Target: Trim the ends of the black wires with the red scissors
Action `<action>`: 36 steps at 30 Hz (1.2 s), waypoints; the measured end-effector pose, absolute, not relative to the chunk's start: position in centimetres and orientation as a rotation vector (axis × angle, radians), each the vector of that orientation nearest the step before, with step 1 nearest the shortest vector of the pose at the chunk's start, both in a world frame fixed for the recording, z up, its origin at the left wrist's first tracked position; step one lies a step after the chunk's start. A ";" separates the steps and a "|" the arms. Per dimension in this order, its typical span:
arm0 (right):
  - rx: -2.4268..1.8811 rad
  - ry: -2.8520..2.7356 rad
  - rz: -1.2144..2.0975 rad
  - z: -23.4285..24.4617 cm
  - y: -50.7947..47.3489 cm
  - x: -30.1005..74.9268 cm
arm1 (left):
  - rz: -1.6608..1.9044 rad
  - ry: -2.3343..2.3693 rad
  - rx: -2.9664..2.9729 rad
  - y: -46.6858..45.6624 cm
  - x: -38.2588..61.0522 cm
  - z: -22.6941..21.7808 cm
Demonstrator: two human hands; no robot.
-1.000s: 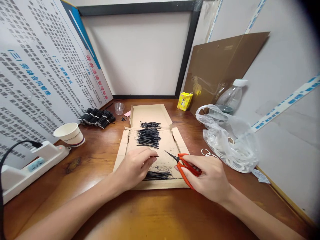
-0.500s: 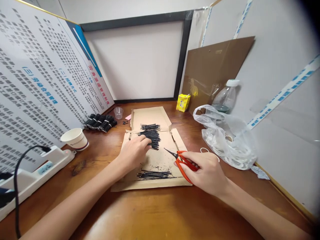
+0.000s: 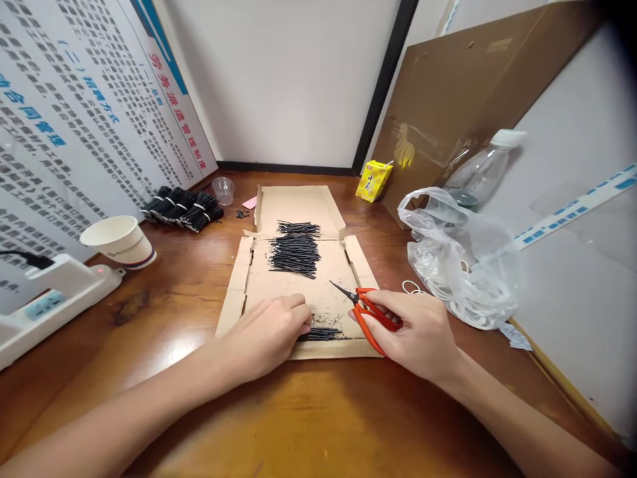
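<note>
Head view: hands over cardboard on desk (image 3: 318, 425).
Left hand (image 3: 269, 332) pinches small black wire pile (image 3: 321, 333); right hand (image 3: 418, 335) grips orange scissors (image 3: 371, 315).

My left hand (image 3: 271, 332) has come back from the big pile of black sticks (image 3: 294, 254) at the far part of the cardboard (image 3: 259, 279). Half a second ago its fingers were up on that pile. Now it sits at the near edge again, with its fingertips at the left end of the small bunch of sticks (image 3: 321, 333). I also see things from closer and lower, so the wall frame top is out of view.
</note>
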State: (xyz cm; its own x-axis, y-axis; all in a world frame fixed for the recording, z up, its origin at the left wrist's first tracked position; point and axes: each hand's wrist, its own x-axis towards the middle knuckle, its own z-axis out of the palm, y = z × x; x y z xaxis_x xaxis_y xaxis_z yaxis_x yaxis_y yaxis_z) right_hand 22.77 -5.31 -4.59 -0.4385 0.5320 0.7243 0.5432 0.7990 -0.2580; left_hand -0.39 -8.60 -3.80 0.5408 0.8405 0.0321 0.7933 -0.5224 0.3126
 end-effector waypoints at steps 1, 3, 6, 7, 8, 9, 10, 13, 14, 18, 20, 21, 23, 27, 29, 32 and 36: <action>-0.792 -2.126 -0.005 -4.6 -5.3 22.8 | 0.253 1.366 2.525 -8.7 -0.4 -3.8; -0.793 -2.136 0.019 -4.7 -5.3 22.9 | 0.250 1.355 2.520 -8.8 -0.4 -3.7; -0.801 -2.145 0.026 -4.8 -5.3 22.9 | 0.245 1.350 2.534 -9.0 -0.3 -3.9; -0.802 -2.148 0.025 -4.9 -5.3 22.9 | 0.244 1.347 2.545 -9.1 -0.3 -4.0; -0.803 -2.152 0.027 -4.9 -5.2 22.9 | 0.245 1.343 2.555 -9.1 -0.2 -4.2; -0.803 -2.156 0.027 -4.9 -5.2 22.9 | 0.248 1.340 2.561 -9.1 -0.2 -4.3; -0.801 -2.158 0.024 -4.9 -5.2 22.9 | 0.255 1.337 2.561 -9.2 -0.2 -4.4; -0.792 -2.149 0.014 -4.8 -5.2 22.9 | 0.310 1.325 2.526 -9.2 -0.1 -4.5; -0.788 -2.143 0.016 -4.8 -5.2 22.9 | 0.347 1.317 2.500 -9.1 -0.1 -4.4; -0.768 -2.136 0.050 -4.7 -5.3 23.0 | 0.565 1.278 2.375 -8.9 -0.3 -3.7; -0.765 -2.142 0.078 -4.6 -5.4 23.0 | 0.677 1.275 2.334 -8.8 -0.4 -3.2; -0.765 -2.148 0.097 -4.5 -5.4 23.0 | 0.729 1.272 2.324 -8.8 -0.4 -2.9; -0.760 -2.163 0.136 -4.4 -5.4 22.9 | 0.815 1.251 2.330 -8.8 -0.4 -2.4; -0.720 -2.205 0.158 -4.5 -5.4 22.8 | 0.919 1.184 2.382 -9.0 -0.4 -1.9; -0.689 -2.222 0.136 -4.6 -5.5 22.8 | 0.964 1.157 2.402 -9.1 -0.4 -2.1; -0.657 -2.219 0.107 -4.8 -5.6 22.9 | 1.020 1.131 2.404 -9.3 -0.4 -2.6; -0.646 -2.206 0.106 -4.9 -5.6 22.9 | 1.027 1.133 2.390 -9.3 -0.4 -2.9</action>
State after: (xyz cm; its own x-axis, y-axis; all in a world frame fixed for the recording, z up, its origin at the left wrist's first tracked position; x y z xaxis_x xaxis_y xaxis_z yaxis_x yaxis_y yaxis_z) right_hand 22.90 -5.59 -4.86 -0.5358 0.4833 0.6924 0.4147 0.8649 -0.2828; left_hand -0.40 -9.32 -2.90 0.4321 0.7658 0.4763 0.5490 -0.6424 0.5347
